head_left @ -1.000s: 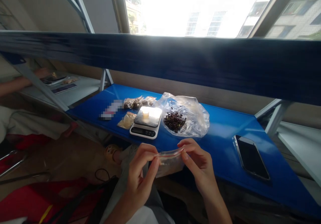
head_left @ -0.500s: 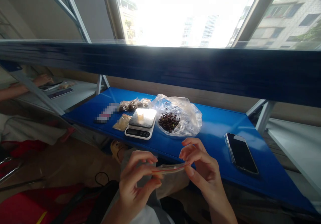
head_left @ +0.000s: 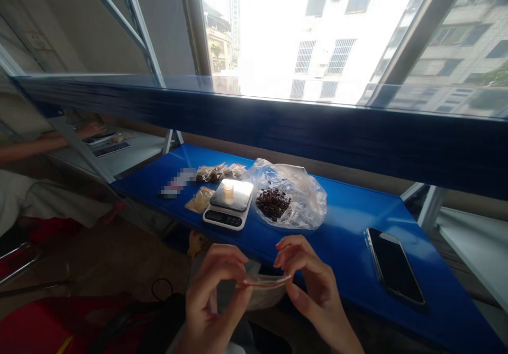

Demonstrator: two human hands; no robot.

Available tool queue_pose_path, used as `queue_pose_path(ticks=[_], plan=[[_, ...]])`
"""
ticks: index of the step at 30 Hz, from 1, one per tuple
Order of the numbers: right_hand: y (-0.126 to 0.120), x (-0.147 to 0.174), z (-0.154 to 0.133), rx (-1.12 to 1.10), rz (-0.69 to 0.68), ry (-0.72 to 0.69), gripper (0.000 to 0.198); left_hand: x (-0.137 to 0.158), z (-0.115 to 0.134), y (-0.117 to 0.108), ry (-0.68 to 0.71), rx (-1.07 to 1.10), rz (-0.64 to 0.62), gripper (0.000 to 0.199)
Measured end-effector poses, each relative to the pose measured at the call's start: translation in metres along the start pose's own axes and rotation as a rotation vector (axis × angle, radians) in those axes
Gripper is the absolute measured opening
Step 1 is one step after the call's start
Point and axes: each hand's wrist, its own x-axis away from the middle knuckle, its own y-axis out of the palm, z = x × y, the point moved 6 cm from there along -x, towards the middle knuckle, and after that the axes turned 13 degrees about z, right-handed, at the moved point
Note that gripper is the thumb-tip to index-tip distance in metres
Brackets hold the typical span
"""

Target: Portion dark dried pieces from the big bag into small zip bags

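Observation:
Between my hands, in front of the shelf edge, is a clear zip-lock bag (head_left: 268, 296) with a red strip along its mouth. My left hand (head_left: 218, 285) pinches one end of that mouth, and my right hand (head_left: 313, 285) pinches the other. The bag's lips look slightly apart. Beyond them a white digital scale (head_left: 228, 206) stands on the blue shelf, a small cup (head_left: 228, 189) on its plate. To its right lies an open plastic bag (head_left: 307, 200) with dark beans or seeds (head_left: 273, 204) heaped in it.
Left of the scale lies a small bag of pale contents (head_left: 200, 199); behind it are bags of brown contents (head_left: 212, 173). A phone (head_left: 395, 265) lies on the blue shelf (head_left: 341, 248) at right. A blue beam (head_left: 278, 124) crosses above. Far left, another person's arm (head_left: 51, 142) reaches over a white shelf.
My view has tilted up a little, so the shelf and its things sit lower and further right. My hands have drawn slightly closer together, both still pinching the bag's mouth.

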Motion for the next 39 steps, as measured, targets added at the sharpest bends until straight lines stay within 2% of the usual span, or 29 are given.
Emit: queue_pose_path(ticks=[2, 6, 12, 17, 23, 26, 29, 33, 39], plan=[[0.006, -0.001, -0.001, -0.011, -0.029, -0.009, 0.013, 0.002, -0.004, -0.001, -0.056, -0.016, -0.036, 0.007], [0.015, -0.005, -0.005, -0.015, -0.05, -0.045, 0.017, 0.003, -0.008, -0.006, -0.037, -0.06, -0.028, 0.008], [0.012, -0.011, -0.006, 0.032, 0.009, -0.102, 0.011, -0.001, -0.01, -0.011, 0.025, -0.029, 0.026, 0.009], [0.007, -0.016, 0.002, 0.047, 0.058, -0.097, 0.015, -0.006, -0.018, -0.001, -0.02, 0.002, -0.013, 0.005], [0.012, -0.027, 0.011, 0.132, 0.025, -0.113, 0.016, -0.012, -0.03, 0.01, -0.004, -0.002, -0.031, 0.01], [0.016, -0.033, 0.016, 0.141, -0.026, -0.102, 0.017, -0.012, -0.039, 0.012, -0.046, 0.028, -0.069, 0.018], [0.025, -0.035, 0.021, 0.124, -0.08, -0.063, 0.018, -0.013, -0.046, 0.01, -0.073, 0.027, -0.057, 0.024], [0.034, -0.04, 0.023, 0.114, -0.07, -0.06, 0.018, -0.021, -0.049, 0.002, -0.029, 0.018, -0.029, 0.023], [0.036, -0.055, 0.016, 0.113, -0.093, -0.065, 0.007, -0.045, -0.043, -0.003, 0.084, 0.052, -0.072, 0.013]])
